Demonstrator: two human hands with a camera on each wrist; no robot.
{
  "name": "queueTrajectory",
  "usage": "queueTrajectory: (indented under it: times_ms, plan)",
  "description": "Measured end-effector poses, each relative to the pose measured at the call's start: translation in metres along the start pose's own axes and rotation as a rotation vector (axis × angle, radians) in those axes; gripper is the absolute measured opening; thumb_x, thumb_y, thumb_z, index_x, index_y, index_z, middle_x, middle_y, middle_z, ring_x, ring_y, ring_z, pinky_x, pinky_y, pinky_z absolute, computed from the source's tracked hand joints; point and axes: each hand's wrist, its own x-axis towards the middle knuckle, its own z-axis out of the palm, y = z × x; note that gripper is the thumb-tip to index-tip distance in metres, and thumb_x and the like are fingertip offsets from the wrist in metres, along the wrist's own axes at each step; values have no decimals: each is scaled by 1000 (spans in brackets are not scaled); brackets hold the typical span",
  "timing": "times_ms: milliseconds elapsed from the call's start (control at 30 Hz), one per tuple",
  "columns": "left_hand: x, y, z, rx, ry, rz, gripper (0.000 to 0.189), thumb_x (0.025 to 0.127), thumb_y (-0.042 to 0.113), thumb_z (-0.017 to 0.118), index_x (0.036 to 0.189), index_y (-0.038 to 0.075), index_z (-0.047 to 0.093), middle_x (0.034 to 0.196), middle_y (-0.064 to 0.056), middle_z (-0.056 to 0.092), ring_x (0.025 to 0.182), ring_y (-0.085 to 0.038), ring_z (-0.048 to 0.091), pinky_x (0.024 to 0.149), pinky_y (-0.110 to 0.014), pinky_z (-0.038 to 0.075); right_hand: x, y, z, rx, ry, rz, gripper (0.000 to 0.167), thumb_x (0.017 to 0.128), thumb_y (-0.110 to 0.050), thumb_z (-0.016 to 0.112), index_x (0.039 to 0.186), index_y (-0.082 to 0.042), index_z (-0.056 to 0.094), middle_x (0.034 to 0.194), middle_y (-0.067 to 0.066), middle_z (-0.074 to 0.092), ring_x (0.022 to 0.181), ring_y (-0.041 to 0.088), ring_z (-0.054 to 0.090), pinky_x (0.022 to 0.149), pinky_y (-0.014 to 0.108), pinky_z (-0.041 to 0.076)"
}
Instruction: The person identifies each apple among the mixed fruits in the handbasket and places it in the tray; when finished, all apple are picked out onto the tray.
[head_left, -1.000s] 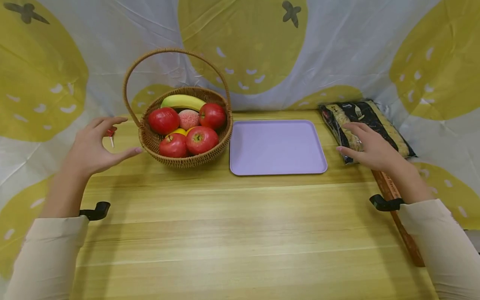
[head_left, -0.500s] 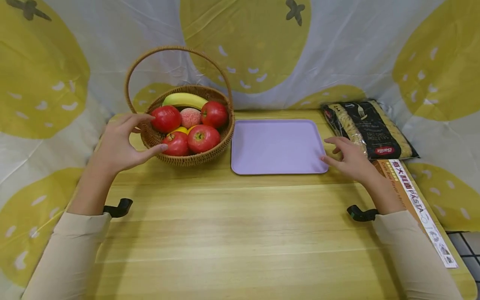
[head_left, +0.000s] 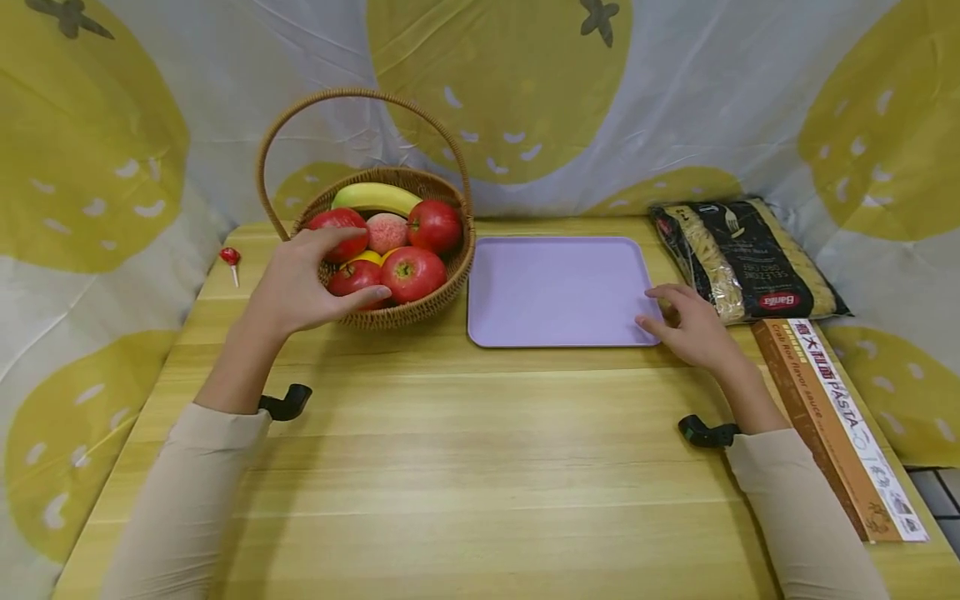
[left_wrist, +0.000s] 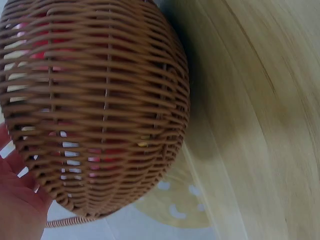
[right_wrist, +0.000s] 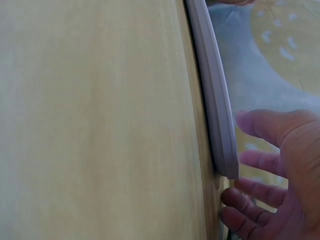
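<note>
1. One bare left hand, thumb and fingers parted, has moved rightward over the oval brown wicker basket and its red apples, left of centre in the frame.
2. The bare right hand, unclenched, has come from over the black-and-yellow pasta bag to the right rim of the rectangular lilac tray, centre right; contact cannot be told.
3. At far left, the small red lollipop now shows whole.

At ten o'clock a brown woven basket is showing red apples, a yellow banana and a speckled pink fruit, a tray at three is showing plain lilac, and the cloth at twelve is displaying yellow shapes on white.
</note>
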Motion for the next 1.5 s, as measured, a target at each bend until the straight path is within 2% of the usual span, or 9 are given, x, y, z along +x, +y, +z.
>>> queueTrajectory:
  times_ms: [200,433,533,733,833,933,1100,1300,1500]
  plan:
    - [4,8,5,12,-38,10,80,75,62,82,140,19,63,140,-12,64,129,-35,57,103,-61,49,1,3,5,-2,18,-1,54,99,-32,67,141,0,57,140,23,54,97,31,52,81,44,41]
    - [8,12,11,17,-71,21,84,75,66,81,142,18,62,139,-11,65,128,-35,57,105,-63,46,2,2,7,10,36,-4,51,98,-27,69,139,2,59,143,25,53,95,32,55,79,42,42]
    - [10,13,13,17,-82,25,86,75,67,80,142,17,62,140,-10,64,129,-34,56,106,-64,45,2,2,9,8,35,2,51,98,-25,70,139,3,59,146,26,51,99,35,55,82,46,44]
    - [15,14,18,23,-81,71,84,75,66,81,140,16,64,137,-10,66,125,-32,60,106,-59,47,1,2,12,40,19,38,48,98,-22,68,139,3,59,151,30,44,124,46,49,98,60,44]
    - [17,16,19,22,-88,81,81,76,65,81,139,17,64,136,-10,66,124,-32,60,105,-58,47,-1,1,14,63,26,55,48,98,-20,68,139,4,58,152,32,41,131,50,46,103,64,41]
    - [19,18,20,23,-107,70,79,78,64,79,140,18,63,135,-10,66,122,-32,59,104,-58,46,-1,0,17,80,45,64,48,97,-18,68,138,5,58,153,33,40,136,53,43,108,65,39]
    - [22,24,23,21,-131,54,76,81,65,75,141,20,62,124,-8,68,110,-29,60,96,-53,48,-1,0,22,106,78,63,49,96,-15,68,138,7,58,153,33,40,137,54,41,108,65,38]
    - [25,30,26,25,-202,3,82,83,71,69,146,20,56,137,-10,64,125,-33,59,103,-58,49,-3,-1,28,132,122,77,47,96,-13,66,138,7,58,153,33,40,136,52,43,106,63,41]
    - [29,33,26,54,-312,-54,88,84,78,63,153,26,47,137,-12,62,126,-36,58,103,-59,49,-4,-2,35,139,184,105,43,97,-12,63,137,5,61,152,31,43,141,51,40,113,65,35]
